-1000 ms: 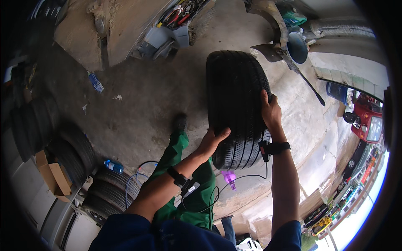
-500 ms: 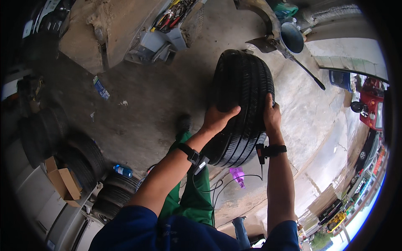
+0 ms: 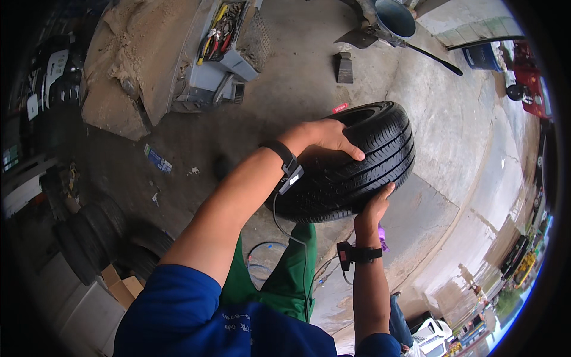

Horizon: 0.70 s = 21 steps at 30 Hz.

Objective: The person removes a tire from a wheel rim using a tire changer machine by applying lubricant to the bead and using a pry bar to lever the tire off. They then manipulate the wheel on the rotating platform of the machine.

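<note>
A black car tyre (image 3: 380,169) with a grooved tread is tilted in front of my legs, its dark central opening facing up and away. My left hand (image 3: 327,137) grips its upper left edge, thumb on the tread and fingers reaching over the sidewall out of sight. Low on the right side, my right hand (image 3: 373,209) presses against the tread with the thumb up; its other fingers are mostly hidden beneath. Whether the tyre touches the floor, I cannot tell. Each wrist carries a black strap with a small cabled device.
A grey tool stand (image 3: 217,74) with pliers stands far left, beside a dusty brown panel (image 3: 131,65). Beyond the tyre lie a dark metal block (image 3: 344,68) and a long-handled tool (image 3: 431,56) near a metal bucket (image 3: 395,18). More tyres (image 3: 89,238) and a cardboard box (image 3: 122,285) sit at left.
The tyre has turned from upright to a strong tilt, its opening now showing. My left hand has moved up and right over its edge; my right hand has dropped lower. The view has shifted.
</note>
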Tool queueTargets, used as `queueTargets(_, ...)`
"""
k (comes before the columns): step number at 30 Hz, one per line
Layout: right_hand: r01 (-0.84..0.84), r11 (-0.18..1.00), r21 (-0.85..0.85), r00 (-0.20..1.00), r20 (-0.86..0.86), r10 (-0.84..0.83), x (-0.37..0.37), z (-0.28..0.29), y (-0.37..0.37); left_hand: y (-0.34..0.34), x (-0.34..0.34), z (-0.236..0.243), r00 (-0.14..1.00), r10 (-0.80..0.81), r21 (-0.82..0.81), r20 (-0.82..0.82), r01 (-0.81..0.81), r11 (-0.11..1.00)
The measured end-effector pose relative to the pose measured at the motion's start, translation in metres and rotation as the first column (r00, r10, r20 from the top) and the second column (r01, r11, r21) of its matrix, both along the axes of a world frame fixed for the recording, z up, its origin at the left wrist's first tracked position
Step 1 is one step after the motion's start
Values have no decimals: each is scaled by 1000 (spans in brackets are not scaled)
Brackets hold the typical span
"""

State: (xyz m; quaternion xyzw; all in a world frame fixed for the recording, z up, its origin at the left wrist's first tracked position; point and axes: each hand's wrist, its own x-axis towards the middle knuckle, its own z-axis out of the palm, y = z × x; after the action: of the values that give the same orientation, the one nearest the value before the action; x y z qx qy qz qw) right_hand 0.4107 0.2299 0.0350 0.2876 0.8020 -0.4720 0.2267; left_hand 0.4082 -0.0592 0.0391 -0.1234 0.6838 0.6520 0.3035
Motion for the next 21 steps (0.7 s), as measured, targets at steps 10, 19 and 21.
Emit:
queueTargets(10, 417, 695, -586, 832, -61, -551, 169, 10, -59, -72, 115, 5, 928, -372, -200, -32, 358, 912)
queueTargets(19, 192, 978, 77, 946, -279, -164, 268, -12, -121, -145, 285, -48, 992, 63, 9, -106, -63, 998)
queueTargets(21, 25, 993, 111, 935, -355, 17, 255, -9, -124, -129, 328, -53, 966, 257, 144, 25, -258, 955)
